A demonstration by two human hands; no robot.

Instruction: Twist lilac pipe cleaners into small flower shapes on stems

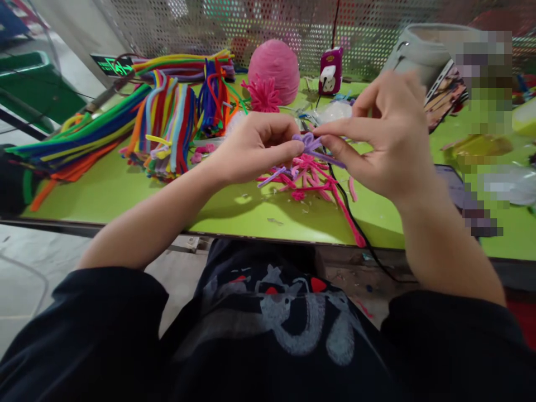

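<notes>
Above the green table (pixel 259 216), a small looped piece of purple pipe cleaner (pixel 311 145) is held between both hands. My left hand (pixel 262 146) pinches its left side with thumb and forefinger. From the right, my right hand (pixel 379 139) pinches the same piece, its thumb and forefinger close together; its other fingers are curled and slightly blurred. A purple end sticks out below the right thumb. Beneath the hands lies a loose pile of pink pipe cleaners (pixel 322 187), with another purple strip (pixel 272 177) at its left.
Bundles of coloured pipe cleaners (pixel 167 120) lie at the left. A pink ball (pixel 274 70) and a purple socket block (pixel 330 71) stand at the back. A black cable (pixel 349 209) crosses the front edge. A phone (pixel 456 192) lies at the right.
</notes>
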